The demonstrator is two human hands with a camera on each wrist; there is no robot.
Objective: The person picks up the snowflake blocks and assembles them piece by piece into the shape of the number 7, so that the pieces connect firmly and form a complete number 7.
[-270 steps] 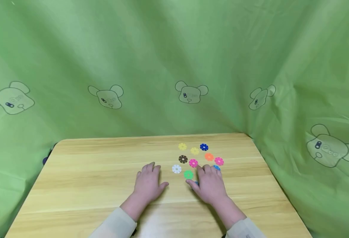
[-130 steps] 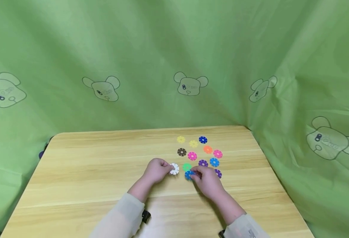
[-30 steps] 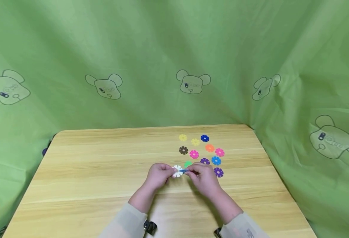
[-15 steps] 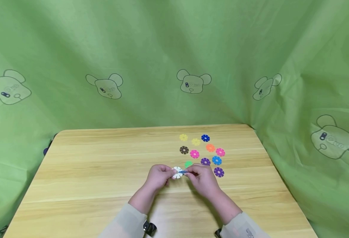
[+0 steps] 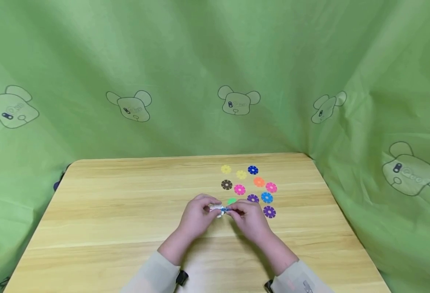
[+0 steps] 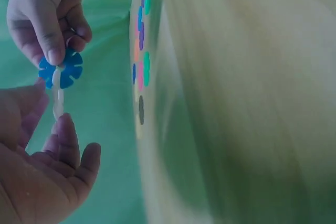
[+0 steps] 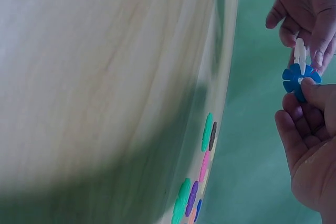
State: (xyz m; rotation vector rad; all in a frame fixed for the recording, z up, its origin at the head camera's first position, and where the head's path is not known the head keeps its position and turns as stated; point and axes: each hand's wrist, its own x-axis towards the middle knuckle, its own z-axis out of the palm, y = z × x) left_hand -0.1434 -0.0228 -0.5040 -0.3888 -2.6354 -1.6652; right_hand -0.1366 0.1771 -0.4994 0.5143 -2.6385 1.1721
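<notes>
left hand [image 5: 197, 217]: pinches white disc [image 6: 58, 98] edge-on | right hand [image 5: 250, 221]: pinches blue disc [image 6: 61, 70], slotted across the white one | pair: held above table [image 5: 108, 211], loose discs [image 5: 239, 189] at 1 o'clock

Matt plastic discs [image 5: 239, 189] lie on a smooth wood-grain table [image 5: 127, 211] before creased cloth [image 5: 185, 61].
</notes>
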